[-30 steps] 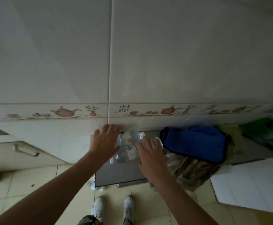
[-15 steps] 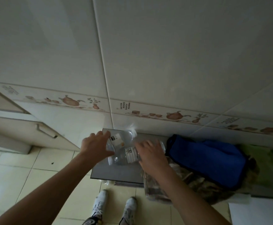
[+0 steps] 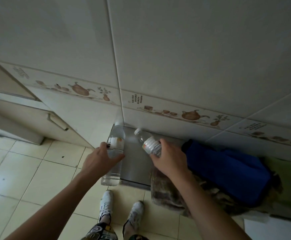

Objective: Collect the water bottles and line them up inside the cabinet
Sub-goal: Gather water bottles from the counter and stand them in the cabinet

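Note:
My left hand [image 3: 99,160] grips a clear water bottle [image 3: 115,146] around its middle; the bottle stands nearly upright, lifted past the left edge of a grey metal surface [image 3: 136,163]. My right hand [image 3: 169,157] holds a second clear bottle [image 3: 149,142] with a white label and white cap, tilted with its cap pointing up and left above the same surface. A pale cabinet [image 3: 37,118] with a bar handle [image 3: 57,122] stands low at the left, its front shut.
A blue cloth [image 3: 227,170] lies on a camouflage fabric [image 3: 172,194] right of my hands. Tiled wall with a teapot border rises behind. Pale floor tiles and my white shoes [image 3: 120,208] are below. White sheet [image 3: 274,229] at bottom right.
Both hands have lifted the bottles off the grey surface and drawn them apart, the left bottle now upright. The view has swung left, showing more of the cabinet.

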